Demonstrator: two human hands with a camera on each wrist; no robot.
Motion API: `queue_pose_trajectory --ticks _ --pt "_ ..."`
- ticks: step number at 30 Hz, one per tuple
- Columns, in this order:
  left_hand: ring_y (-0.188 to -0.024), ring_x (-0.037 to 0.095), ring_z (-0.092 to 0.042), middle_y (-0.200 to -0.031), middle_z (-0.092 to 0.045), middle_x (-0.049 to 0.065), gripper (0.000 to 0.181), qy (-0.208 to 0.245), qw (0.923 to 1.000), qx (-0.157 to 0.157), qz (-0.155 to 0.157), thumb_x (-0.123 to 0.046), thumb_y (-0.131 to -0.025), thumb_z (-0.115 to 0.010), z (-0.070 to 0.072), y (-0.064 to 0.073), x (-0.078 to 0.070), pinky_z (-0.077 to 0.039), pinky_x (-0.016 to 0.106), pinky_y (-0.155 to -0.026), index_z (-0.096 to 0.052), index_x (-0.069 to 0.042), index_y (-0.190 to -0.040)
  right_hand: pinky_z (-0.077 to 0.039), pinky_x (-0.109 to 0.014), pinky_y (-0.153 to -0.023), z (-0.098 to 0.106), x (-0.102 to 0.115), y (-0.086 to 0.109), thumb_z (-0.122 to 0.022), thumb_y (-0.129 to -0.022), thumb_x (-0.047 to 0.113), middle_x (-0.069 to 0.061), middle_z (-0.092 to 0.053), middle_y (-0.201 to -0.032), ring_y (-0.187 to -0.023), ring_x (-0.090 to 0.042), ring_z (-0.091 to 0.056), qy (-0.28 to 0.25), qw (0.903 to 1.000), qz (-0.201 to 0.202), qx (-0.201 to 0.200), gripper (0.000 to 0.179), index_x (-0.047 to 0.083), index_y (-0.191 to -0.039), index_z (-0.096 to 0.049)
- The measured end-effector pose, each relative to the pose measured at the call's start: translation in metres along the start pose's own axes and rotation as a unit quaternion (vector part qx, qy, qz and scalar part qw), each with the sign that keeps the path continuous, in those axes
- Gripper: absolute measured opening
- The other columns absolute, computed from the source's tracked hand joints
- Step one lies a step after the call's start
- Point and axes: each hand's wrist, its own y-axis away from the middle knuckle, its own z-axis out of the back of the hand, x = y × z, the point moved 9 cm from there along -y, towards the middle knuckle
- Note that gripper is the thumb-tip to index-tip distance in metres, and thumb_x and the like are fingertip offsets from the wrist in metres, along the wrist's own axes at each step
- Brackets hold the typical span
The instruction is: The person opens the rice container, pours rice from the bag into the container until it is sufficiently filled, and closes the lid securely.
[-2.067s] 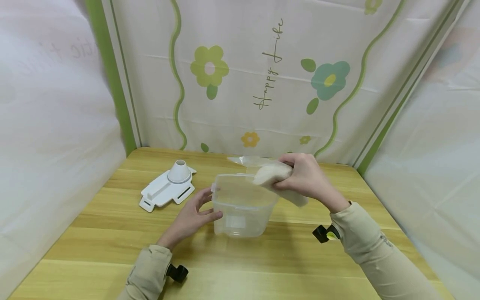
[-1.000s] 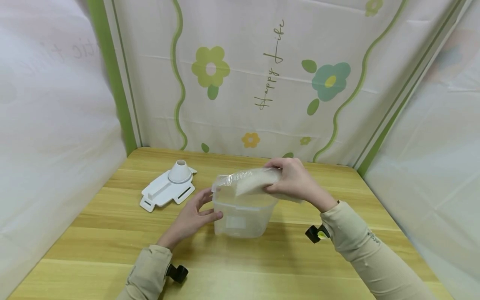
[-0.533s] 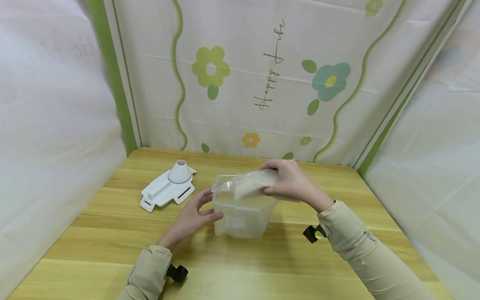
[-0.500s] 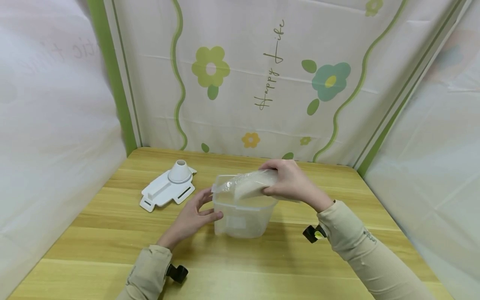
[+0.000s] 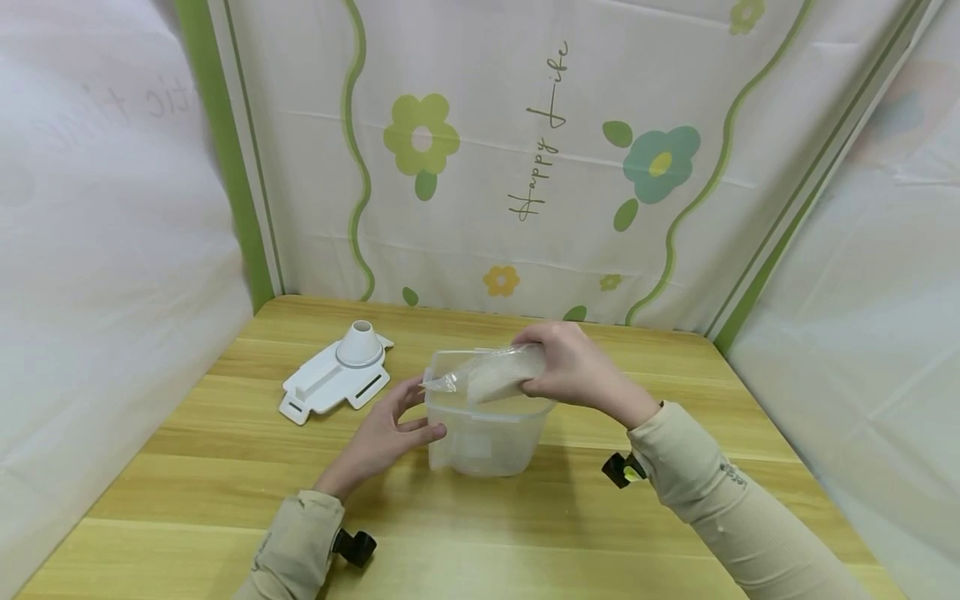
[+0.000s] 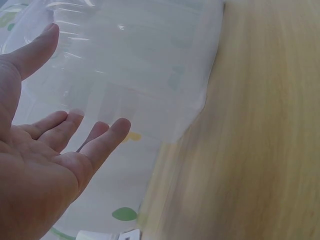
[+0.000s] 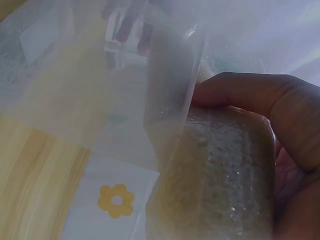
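Observation:
A translucent plastic tub (image 5: 517, 450) stands on the wooden table with its mouth upward. My left hand (image 5: 382, 427) is at its left end, thumb by the front wall and fingers by the corner. In the left wrist view, the left hand's fingers (image 6: 107, 142) are spread and lightly bent against the tub's outside. My right hand (image 5: 581, 367) grips a clear plastic bag of pale grain (image 5: 495, 379) over the tub's mouth. The bag's loose, crinkled end lies over the left rim. In the right wrist view, packed grains (image 7: 225, 170) show through the film.
A flat white plastic piece (image 5: 322, 387) with slotted tabs and a hollow cone (image 5: 360, 343) lies on the table (image 5: 480, 533), left of the tub. A flower-printed curtain (image 5: 465, 225) closes off the back, and white sheets hang at both sides.
My right hand has carried the bag leftward and lower over the tub, and its loose end has swung to the left rim. The left hand and tub have stayed in place.

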Motion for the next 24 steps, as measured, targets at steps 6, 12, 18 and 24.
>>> queue_pose_trajectory --ticks 6,12,18,24 --pt "-0.136 0.031 -0.038 -0.148 -0.043 0.007 0.078 -0.003 1.0 0.001 0.002 -0.017 -0.085 -0.08 0.0002 0.0002 -0.0004 -0.048 0.04 -0.099 -0.037 -0.016 -0.15 -0.053 -0.032 -0.066 -0.0019 0.0023 -0.0005 -0.086 -0.062 0.008 -0.004 -0.069 -0.098 -0.084 -0.018 -0.06 0.011 0.9999 0.008 0.003 0.042 0.005 -0.101 -0.072" --pt "-0.136 0.031 -0.037 -0.148 -0.042 0.007 0.079 -0.004 1.0 0.001 0.001 -0.017 -0.085 -0.08 0.0004 0.0003 -0.0015 -0.048 0.04 -0.099 -0.036 -0.015 -0.151 -0.052 -0.031 -0.067 -0.0038 0.0036 -0.001 -0.085 -0.063 0.01 -0.003 -0.069 -0.097 -0.084 -0.018 -0.06 0.023 0.9997 0.011 0.006 0.042 0.006 -0.102 -0.072" --pt "-0.136 0.031 -0.037 -0.148 -0.042 0.007 0.079 -0.002 1.0 0.001 -0.001 -0.015 -0.085 -0.08 0.0002 0.0004 -0.0014 -0.048 0.04 -0.099 -0.036 -0.014 -0.151 -0.052 -0.031 -0.066 -0.005 0.0044 -0.0013 -0.085 -0.063 0.011 -0.003 -0.069 -0.097 -0.084 -0.018 -0.06 0.026 0.9995 0.016 0.008 0.041 0.006 -0.101 -0.072" --pt "-0.136 0.03 -0.037 -0.148 -0.042 0.006 0.079 -0.003 1.0 0.0 -0.002 -0.016 -0.085 -0.08 0.0 0.0006 -0.0013 -0.049 0.04 -0.098 -0.036 -0.013 -0.151 -0.052 -0.032 -0.067 -0.0067 0.0049 -0.0012 -0.086 -0.064 0.012 -0.002 -0.069 -0.098 -0.084 -0.017 -0.06 0.035 0.9992 0.017 0.014 0.042 0.007 -0.102 -0.071"
